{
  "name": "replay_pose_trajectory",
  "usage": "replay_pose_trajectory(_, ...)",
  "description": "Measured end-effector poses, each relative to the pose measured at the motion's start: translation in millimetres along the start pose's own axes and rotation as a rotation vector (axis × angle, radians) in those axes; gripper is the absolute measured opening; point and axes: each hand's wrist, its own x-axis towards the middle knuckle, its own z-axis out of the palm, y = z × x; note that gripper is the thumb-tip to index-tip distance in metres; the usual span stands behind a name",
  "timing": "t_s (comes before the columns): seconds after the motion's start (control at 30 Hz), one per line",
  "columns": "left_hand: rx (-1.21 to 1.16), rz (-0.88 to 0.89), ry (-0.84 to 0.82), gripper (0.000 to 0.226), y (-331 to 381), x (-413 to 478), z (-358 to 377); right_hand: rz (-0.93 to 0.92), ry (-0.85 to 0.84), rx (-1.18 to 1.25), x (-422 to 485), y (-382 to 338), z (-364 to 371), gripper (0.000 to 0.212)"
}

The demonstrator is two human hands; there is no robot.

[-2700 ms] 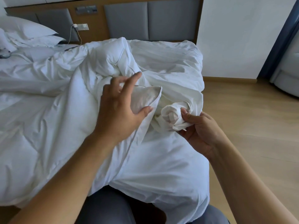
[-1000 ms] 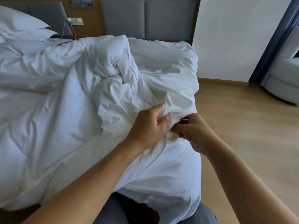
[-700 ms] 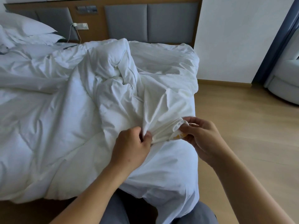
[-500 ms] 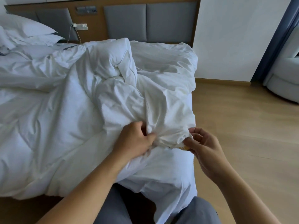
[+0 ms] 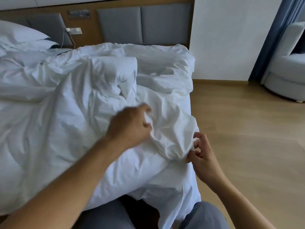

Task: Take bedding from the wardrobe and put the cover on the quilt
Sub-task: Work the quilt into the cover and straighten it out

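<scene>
**1. Grip.** The right hand (image 5: pixel 203 157) pinches the bunched corner (image 5: pixel 179 147) of the cover (image 5: pixel 168 113) between thumb and fingertips. This is at the bed's edge, at 4 o'clock from frame centre. A small yellowish spot shows at the pinch; what it is cannot be told. The left hand (image 5: pixel 129 125) is motion-blurred. Its fingers curl round a fold of the cover at 10 o'clock from the corner, with white cloth showing between thumb and fingers.

**2. Location.** The cover lies bunched on the near right part of the bed, on top of the quilt (image 5: pixel 41 129). The quilt spreads toward 9 o'clock with its stitched panels exposed.

**3. Step in hand.** By judgement, a corner of the cover is being matched to a corner of the quilt. Most of the quilt is uncovered, so much of the task remains. The next move calls for a firm pinch on the corner while the left hand draws cover cloth toward 9 o'clock over the quilt. A slack pinch would probably let the corner slip free.

**4. Pose.** The left forearm enters from 7 o'clock, back of hand up. The right forearm enters from 5 o'clock, palm facing the cloth.

**5. Surroundings.** Pillow (image 5: pixel 19 33) at 10 o'clock, headboard (image 5: pixel 140 22) at 12, armchair (image 5: pixel 287 71) at 2.
</scene>
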Motion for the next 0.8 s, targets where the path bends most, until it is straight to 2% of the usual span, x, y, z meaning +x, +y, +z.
replay_pose_trajectory(0.03,0.069,0.055,0.195,0.055,-13.8,11.0,-21.4,-0.004,0.021,-0.023,0.8,-1.1,1.2,0.058)
replay_pose_trajectory(0.07,0.181,0.064,0.317,0.071,-29.7,25.4,-41.6,-0.010,0.042,-0.029,1.5,-2.3,2.2,0.058)
replay_pose_trajectory(0.1,0.281,0.012,0.332,0.089,-44.7,41.5,-60.0,-0.016,0.060,-0.027,2.6,-3.4,3.5,0.059)
replay_pose_trajectory(0.17,0.307,-0.187,0.129,0.121,-67.3,70.0,-80.0,-0.024,0.090,-0.043,4.3,-5.5,6.4,0.062)
replay_pose_trajectory(0.2,0.270,-0.254,-0.017,0.125,-74.8,78.4,-78.4,-0.027,0.102,-0.055,5.3,-5.6,7.8,0.064)
replay_pose_trajectory(0.23,0.202,-0.254,-0.152,0.116,-80.2,81.4,-73.4,-0.025,0.117,-0.058,6.2,-4.5,9.2,0.066)
replay_pose_trajectory(0.33,-0.015,-0.064,-0.533,0.046,-86.1,71.2,-56.4,-0.028,0.182,-0.058,9.6,-0.7,15.0,0.068)
replay_pose_trajectory(0.37,-0.042,-0.025,-0.690,0.029,-85.5,64.1,-49.7,-0.032,0.206,-0.064,11.4,0.2,18.4,0.066)
replay_pose_trajectory(0.4,-0.031,0.002,-0.849,0.024,-83.3,56.4,-42.4,-0.036,0.231,-0.059,13.1,0.4,22.8,0.064)
replay_pose_trajectory(0.47,0.123,0.021,-1.111,0.030,-74.4,41.6,-27.1,-0.025,0.286,0.021,17.0,-2.9,32.1,0.061)
replay_pose_trajectory(0.5,0.212,0.012,-1.207,0.031,-70.8,36.2,-18.3,-0.011,0.316,0.102,19.4,-5.4,35.9,0.059)
replay_pose_trajectory(0.57,0.300,-0.005,-1.289,0.018,-66.3,30.8,-3.7,0.023,0.371,0.236,24.2,-10.3,40.9,0.058)
replay_pose_trajectory(0.63,0.266,-0.009,-1.299,0.010,-68.1,27.3,-0.6,0.067,0.392,0.307,29.9,-13.4,42.9,0.057)
replay_pose_trajectory(0.7,0.225,0.068,-1.168,0.015,-71.6,20.3,-3.3,0.083,0.401,0.326,34.1,-14.1,43.2,0.059)
replay_pose_trajectory(0.73,0.267,0.159,-0.994,0.022,-74.2,14.7,-2.2,0.079,0.408,0.326,35.7,-13.5,43.5,0.060)
replay_pose_trajectory(0.8,0.443,0.418,-0.417,0.032,-76.5,3.6,5.6,0.084,0.395,0.343,37.7,-12.8,43.5,0.061)
